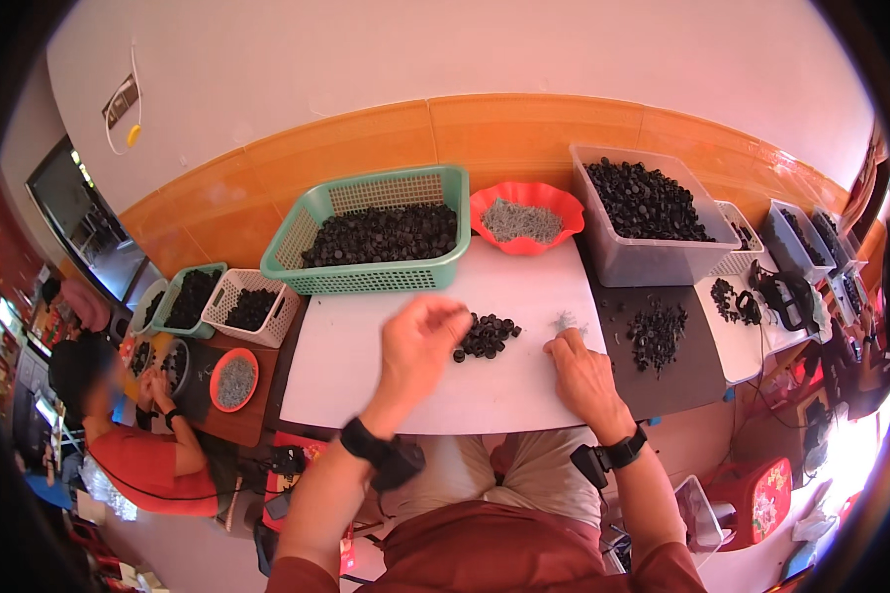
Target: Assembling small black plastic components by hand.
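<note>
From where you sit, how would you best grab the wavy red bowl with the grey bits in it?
Probably by the near rim of the red bowl, coming from the front over the white board. Its wavy edge flares outward, giving fingers a lip to pinch, while the green basket and clear bin crowd both sides. Keep it level; it is full of small grey pieces.

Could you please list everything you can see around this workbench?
white board: one, worktop under both hands
small black parts: one loose pile, between the hands
small grey parts: few, by right fingertips
green basket: one, holds black parts, rear centre
red bowl: one, holds grey parts, rear
clear bin: one, holds black parts, rear right
black pile: one, dark mat, right
co-worker: one, red shirt, far left
left hand: raised, curled, blurred
right hand: resting on board
</note>
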The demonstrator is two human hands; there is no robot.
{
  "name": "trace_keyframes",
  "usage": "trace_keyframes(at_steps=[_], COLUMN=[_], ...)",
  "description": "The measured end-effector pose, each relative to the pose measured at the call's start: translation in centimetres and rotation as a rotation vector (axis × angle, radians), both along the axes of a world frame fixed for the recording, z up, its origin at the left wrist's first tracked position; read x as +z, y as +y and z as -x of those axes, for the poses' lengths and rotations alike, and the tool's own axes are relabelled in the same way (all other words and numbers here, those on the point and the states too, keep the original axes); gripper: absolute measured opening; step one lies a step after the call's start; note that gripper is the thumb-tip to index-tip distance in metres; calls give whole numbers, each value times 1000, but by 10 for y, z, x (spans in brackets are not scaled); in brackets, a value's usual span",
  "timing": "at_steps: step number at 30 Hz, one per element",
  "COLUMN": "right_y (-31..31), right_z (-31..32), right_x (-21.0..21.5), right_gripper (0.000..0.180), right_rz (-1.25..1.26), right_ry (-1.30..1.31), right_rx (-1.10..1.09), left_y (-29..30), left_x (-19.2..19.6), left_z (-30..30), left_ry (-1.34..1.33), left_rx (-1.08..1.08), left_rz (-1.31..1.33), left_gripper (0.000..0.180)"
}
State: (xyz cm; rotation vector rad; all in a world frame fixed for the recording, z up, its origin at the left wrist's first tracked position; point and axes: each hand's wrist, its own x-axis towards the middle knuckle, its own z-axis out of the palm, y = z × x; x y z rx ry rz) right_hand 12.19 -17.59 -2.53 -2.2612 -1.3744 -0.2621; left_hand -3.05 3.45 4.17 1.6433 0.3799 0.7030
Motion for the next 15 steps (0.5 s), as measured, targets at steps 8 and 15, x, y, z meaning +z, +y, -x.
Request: trace_keyframes(at_steps=[8, 15], right_y=[1, -2], right_z=[-1, 0], right_x=[3, 5], right_gripper=[9, 14], right_rz=[-117, -243], right_ry=[15, 55], right_rx=[11, 56], left_y=[76, -36], left_x=[51, -22], left_z=[-31, 0], left_ry=[105, 77], left_rx=[370, 64], left_rz=[-528, -268], left_gripper=[28, 25])
